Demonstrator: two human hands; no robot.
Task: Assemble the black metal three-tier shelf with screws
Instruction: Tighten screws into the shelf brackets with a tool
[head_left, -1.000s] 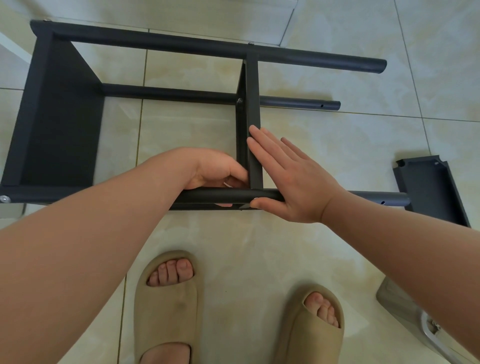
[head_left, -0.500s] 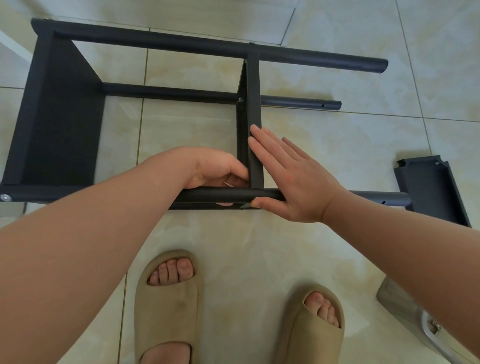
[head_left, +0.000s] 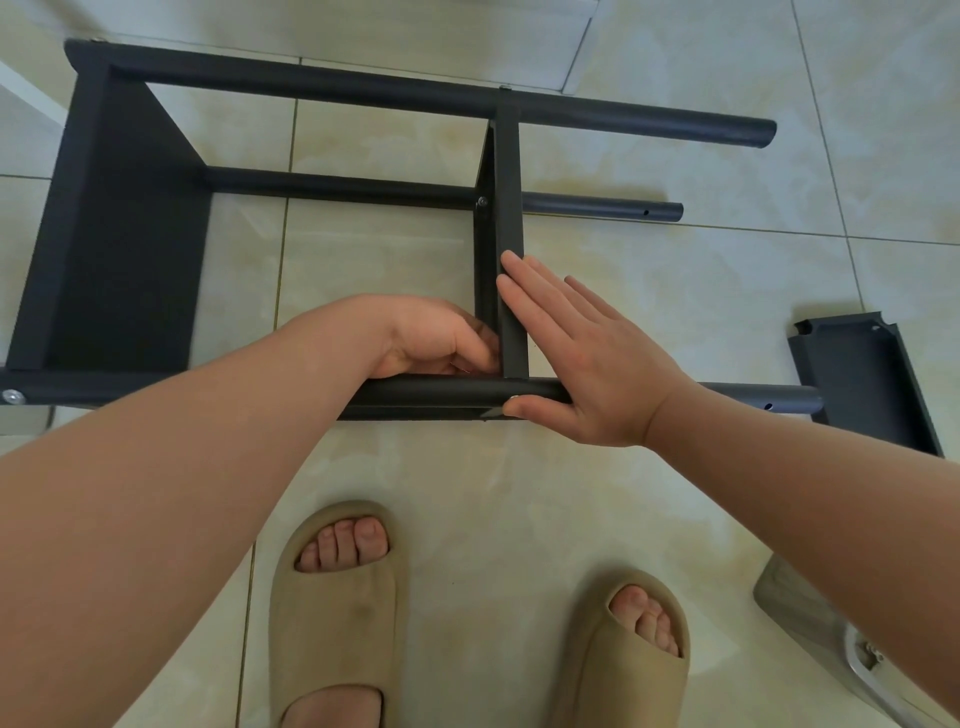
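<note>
Glossy cream marble-look floor tiles (head_left: 649, 322), thin grout lines, soft even daylight

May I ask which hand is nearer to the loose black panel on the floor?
Right. The right hand presses the middle tier on the side facing the loose panel; the left hand is beyond that tier.
</note>
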